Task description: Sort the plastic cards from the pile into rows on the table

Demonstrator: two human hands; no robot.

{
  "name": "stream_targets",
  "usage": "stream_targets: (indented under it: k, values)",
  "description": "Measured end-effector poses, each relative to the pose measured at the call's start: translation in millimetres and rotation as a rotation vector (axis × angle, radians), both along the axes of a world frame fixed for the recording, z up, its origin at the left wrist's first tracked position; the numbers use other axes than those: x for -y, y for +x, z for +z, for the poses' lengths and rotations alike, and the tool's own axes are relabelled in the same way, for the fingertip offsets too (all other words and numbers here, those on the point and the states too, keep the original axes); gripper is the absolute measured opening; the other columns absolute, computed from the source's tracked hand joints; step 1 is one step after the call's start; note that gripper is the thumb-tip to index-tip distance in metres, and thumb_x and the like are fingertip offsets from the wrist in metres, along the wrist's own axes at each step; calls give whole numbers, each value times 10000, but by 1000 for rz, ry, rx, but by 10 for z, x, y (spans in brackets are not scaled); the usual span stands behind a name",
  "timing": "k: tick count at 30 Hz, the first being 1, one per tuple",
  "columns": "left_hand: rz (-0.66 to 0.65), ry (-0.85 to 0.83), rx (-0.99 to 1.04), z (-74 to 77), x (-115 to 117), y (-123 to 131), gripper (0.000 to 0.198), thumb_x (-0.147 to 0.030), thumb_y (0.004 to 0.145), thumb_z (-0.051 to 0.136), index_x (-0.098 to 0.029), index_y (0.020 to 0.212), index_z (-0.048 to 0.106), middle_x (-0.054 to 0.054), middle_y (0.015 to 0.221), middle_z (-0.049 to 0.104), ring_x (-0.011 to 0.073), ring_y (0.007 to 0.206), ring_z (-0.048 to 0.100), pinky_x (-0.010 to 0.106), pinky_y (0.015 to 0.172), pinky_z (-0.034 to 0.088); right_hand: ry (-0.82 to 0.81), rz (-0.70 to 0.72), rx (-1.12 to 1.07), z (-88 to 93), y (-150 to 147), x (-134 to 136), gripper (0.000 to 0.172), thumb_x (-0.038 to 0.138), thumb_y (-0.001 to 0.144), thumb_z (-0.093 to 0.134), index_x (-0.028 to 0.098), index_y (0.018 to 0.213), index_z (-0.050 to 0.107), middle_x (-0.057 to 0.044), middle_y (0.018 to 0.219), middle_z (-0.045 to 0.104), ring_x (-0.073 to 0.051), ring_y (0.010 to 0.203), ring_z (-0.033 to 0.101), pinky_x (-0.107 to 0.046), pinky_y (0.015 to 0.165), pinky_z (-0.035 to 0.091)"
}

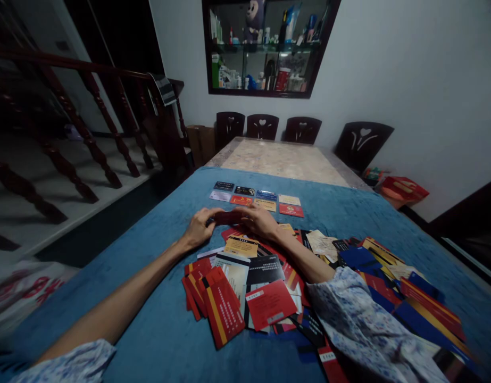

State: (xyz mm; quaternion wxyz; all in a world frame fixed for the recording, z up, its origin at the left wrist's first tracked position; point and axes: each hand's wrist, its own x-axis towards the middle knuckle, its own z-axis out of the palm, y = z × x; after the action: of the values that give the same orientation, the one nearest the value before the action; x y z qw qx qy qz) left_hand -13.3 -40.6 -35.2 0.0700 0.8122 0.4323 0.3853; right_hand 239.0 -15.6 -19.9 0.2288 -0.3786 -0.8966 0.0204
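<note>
My left hand (200, 227) and my right hand (261, 221) grip a dark red stack of cards (228, 217) between them, one at each end. The stack's edge faces me, low over the cloth. Just beyond lie two rows of cards, with a blue card (266, 195) and a red card (291, 210) among them. Under and in front of my right hand spreads a loose pile of cards: a yellow card (241, 246), a black card (265, 270), a red card (270, 304) and several red-and-gold cards (223, 308). My right forearm passes over part of this pile.
More cards (360, 259) are heaped to the right of my right sleeve. A blue cloth (157, 276) covers the near part of the table (285, 157). Dark chairs (263, 126) stand at the far end. A wooden railing (93, 96) runs along the left, with a plastic bag (25, 290) below.
</note>
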Motion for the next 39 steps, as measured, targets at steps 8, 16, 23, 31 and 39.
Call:
stream_targets:
  k: [8, 16, 23, 31, 39]
  values:
    - [26, -15, -159, 56, 60, 30, 477, -113, 801, 555, -186, 1271, 599, 66, 1063, 686, 229, 969, 614, 399, 947, 515, -39, 7, 46, 1, -44, 43, 521, 170, 893, 574, 193, 1411, 525, -113, 1097, 718, -235, 1001, 628, -327, 891, 467]
    - [19, -48, -168, 21, 32, 14, 539, -145, 805, 551, -201, 1341, 545, 69, 1114, 678, 237, 992, 594, 415, 960, 497, -45, -8, 82, -7, -62, 58, 589, 166, 876, 599, 225, 1447, 464, -108, 1213, 693, -257, 1077, 588, -368, 897, 444]
    - [8, -60, -204, 48, 37, 29, 532, -162, 843, 521, -181, 1375, 517, 95, 1199, 670, 263, 1054, 578, 450, 974, 480, -50, -41, 131, 41, -89, 78, 557, 227, 928, 572, 219, 1471, 447, -133, 1276, 669, -278, 1128, 546, -397, 887, 408]
    - [6, -33, -218, 31, 14, 17, 527, -162, 858, 529, -187, 1384, 508, 107, 1244, 656, 264, 1088, 573, 453, 982, 462, -7, -73, 143, 53, -109, 43, 547, 246, 914, 626, 227, 1445, 495, -148, 1230, 659, -289, 1141, 509, -409, 899, 413]
    - [39, -42, -240, 35, 17, 11, 553, -172, 856, 543, -197, 1405, 478, 107, 1208, 648, 284, 1083, 554, 460, 941, 446, 54, -84, 155, 52, -141, 46, 547, 212, 916, 587, 193, 1456, 501, -169, 1224, 608, -303, 1134, 469, -419, 875, 432]
